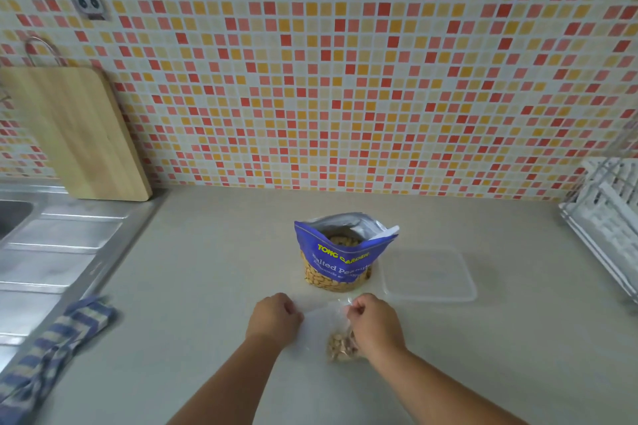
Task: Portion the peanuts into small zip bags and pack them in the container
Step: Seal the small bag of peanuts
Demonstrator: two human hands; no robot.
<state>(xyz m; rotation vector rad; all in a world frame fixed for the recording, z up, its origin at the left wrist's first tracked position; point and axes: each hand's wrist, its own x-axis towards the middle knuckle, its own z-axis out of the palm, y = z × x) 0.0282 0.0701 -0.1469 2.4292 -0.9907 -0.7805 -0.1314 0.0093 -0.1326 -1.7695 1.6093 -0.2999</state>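
Note:
A blue bag of salted peanuts (pixel 341 254) stands open and upright on the beige counter (pixel 207 286). Just in front of it lies a small clear zip bag (pixel 324 328) with a clump of peanuts (pixel 341 347) in its lower right corner. My left hand (pixel 274 319) pinches the bag's top left edge. My right hand (pixel 374 323) pinches its top right edge. A shallow clear plastic container (pixel 429 274) sits to the right of the peanut bag and holds nothing.
A steel sink drainboard (pixel 51 252) lies at the left with a blue striped cloth (pixel 51 348) over its edge. A wooden cutting board (pixel 76 134) leans on the tiled wall. A white dish rack (pixel 607 217) stands at the right.

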